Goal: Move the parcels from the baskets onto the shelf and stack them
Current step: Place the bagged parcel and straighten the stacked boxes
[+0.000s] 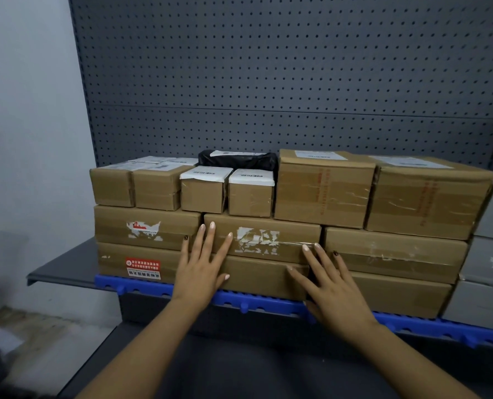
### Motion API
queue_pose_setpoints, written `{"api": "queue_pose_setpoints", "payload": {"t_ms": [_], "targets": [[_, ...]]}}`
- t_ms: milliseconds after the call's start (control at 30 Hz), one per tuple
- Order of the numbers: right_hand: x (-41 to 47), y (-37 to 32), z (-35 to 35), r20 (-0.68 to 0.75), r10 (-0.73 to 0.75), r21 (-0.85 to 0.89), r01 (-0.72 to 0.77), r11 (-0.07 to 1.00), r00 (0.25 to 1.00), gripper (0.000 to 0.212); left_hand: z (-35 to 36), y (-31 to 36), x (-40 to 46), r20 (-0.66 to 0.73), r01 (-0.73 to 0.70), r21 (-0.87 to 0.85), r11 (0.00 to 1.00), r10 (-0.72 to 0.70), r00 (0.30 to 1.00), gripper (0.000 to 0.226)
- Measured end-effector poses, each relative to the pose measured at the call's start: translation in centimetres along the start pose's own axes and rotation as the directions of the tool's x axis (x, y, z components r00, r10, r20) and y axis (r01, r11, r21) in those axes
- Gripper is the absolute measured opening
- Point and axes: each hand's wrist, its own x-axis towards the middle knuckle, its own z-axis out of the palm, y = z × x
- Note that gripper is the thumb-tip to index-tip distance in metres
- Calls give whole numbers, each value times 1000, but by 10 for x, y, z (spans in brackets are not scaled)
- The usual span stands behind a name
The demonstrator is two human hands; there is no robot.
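Both palms flat, fingers spread: left hand (203, 264) and right hand (330, 279) press the middle parcels (264, 240) at the shelf (64, 269) front edge. Push evenly, square; probably flush already.

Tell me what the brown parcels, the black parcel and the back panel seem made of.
Brown parcels: matte cardboard under glossy clear tape, wrinkles catching light. Black parcel: probably soft plastic film, crinkled and shiny. Back panel: likely painted metal pegboard, grey with even holes.

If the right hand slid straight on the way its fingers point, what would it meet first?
The right hand lies flat on the stack's front; sliding up-left, it would likely cross the torn-label box, then the small white-topped box.
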Motion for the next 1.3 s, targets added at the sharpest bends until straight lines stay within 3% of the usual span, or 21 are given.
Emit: {"api": "queue_pose_setpoints", "payload": {"t_ms": [67, 233, 533, 767, 1000, 1133, 1300], "targets": [[2, 3, 6, 13, -7, -47, 7, 999, 1000, 94, 6, -3, 0, -26, -18, 3, 1000, 18, 1000, 100], [0, 3, 17, -7, -52, -90, 51, 995, 999, 83, 28, -5, -10, -54, -230, 79, 970, 234, 971, 80], [0, 1, 25, -15, -63, -98, 61, 993, 998, 84, 28, 0, -10, -31, -189, 65, 980, 191, 981, 75], [-22, 26, -1, -142, 44, -66, -54, 996, 989, 65, 7, 18, -6, -130, -249, 38, 968, 252, 959, 80], [-58, 92, -8, -104, 277, -124, -289, 949, 955, 81, -38, 84, 30, -193, -315, 2, 949, 310, 931, 93], [-61, 102, -2, -63, 311, -127, -317, 940, 948, 101, -45, 114, 39, -148, -344, -2, 939, 340, 929, 95], [-53, 95, 1, -113, 313, -90, -323, 942, 943, 99, -42, 137, 38, -120, -364, -20, 931, 359, 926, 94]]}}
